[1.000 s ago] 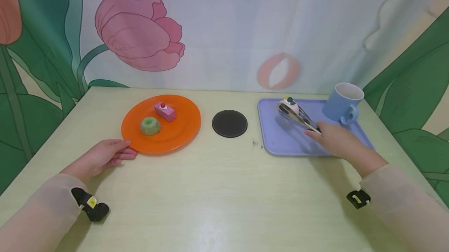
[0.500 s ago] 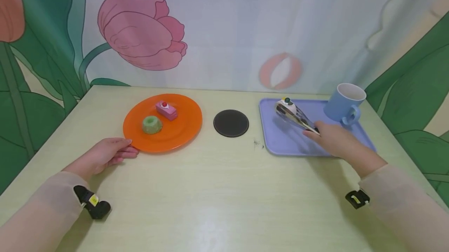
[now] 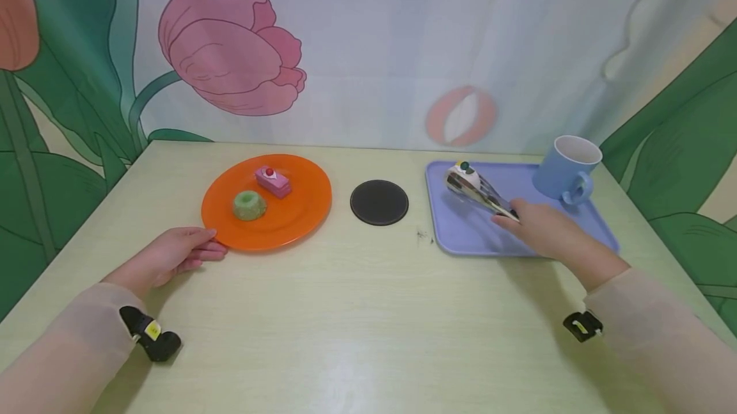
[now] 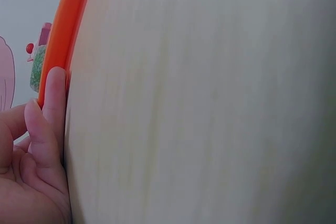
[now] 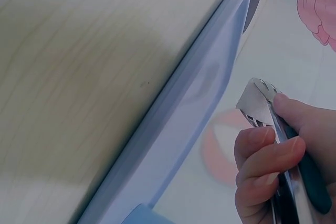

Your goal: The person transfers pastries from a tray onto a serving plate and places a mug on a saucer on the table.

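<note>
My left hand [image 3: 178, 253] pinches the near-left rim of an orange plate [image 3: 293, 222], thumb above and fingers at its underside in the left wrist view. On that plate lie a green ring-shaped cake [image 3: 249, 205] and a pink cake slice [image 3: 273, 182] with a red berry on top. My right hand [image 3: 544, 227] grips metal tongs [image 3: 478, 194]. Between their tips is a small white cake [image 3: 467, 176] with green and yellow bits on top, over the left part of the lavender tray [image 3: 478, 241]. In the right wrist view, the fingers wrap the tongs' dark handles [image 5: 310, 182].
A light blue mug [image 3: 561, 171] stands on the tray's back right, its handle toward me. A black round coaster [image 3: 379, 203] lies between plate and tray. The printed curtain [image 3: 368, 49] hangs behind the table's back edge.
My right hand has carried the tongs and the white cake a little to the left over the tray. The left hand stays at the plate's rim.
</note>
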A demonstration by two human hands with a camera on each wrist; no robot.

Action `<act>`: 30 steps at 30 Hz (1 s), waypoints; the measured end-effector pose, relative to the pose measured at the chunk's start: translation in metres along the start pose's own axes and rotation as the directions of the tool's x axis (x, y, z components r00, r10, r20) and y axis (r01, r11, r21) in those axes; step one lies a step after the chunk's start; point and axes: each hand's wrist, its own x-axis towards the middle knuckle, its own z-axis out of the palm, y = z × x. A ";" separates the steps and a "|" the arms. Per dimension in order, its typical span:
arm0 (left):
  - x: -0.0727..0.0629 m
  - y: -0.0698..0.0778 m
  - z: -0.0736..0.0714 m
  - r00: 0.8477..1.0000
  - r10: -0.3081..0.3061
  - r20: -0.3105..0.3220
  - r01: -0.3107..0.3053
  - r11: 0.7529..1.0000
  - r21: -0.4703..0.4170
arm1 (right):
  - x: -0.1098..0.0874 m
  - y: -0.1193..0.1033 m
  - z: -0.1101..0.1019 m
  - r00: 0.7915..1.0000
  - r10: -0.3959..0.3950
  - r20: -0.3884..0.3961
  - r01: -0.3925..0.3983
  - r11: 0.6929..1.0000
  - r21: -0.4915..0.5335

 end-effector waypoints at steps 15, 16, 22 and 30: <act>0.002 -0.002 0.000 1.000 0.008 0.000 -0.008 1.000 0.003 | -0.003 -0.008 -0.001 1.000 -0.014 0.001 0.014 1.000 0.009; 0.002 -0.002 0.000 1.000 0.006 -0.001 -0.006 1.000 0.003 | -0.003 -0.008 -0.001 1.000 -0.012 0.003 0.012 1.000 0.011; 0.001 -0.002 0.000 1.000 0.008 -0.004 -0.008 1.000 0.011 | -0.004 -0.011 -0.001 1.000 -0.003 0.001 0.003 1.000 0.016; 0.002 -0.003 0.000 1.000 0.005 -0.003 -0.005 1.000 0.010 | -0.003 -0.012 0.002 1.000 -0.021 -0.004 0.021 1.000 0.006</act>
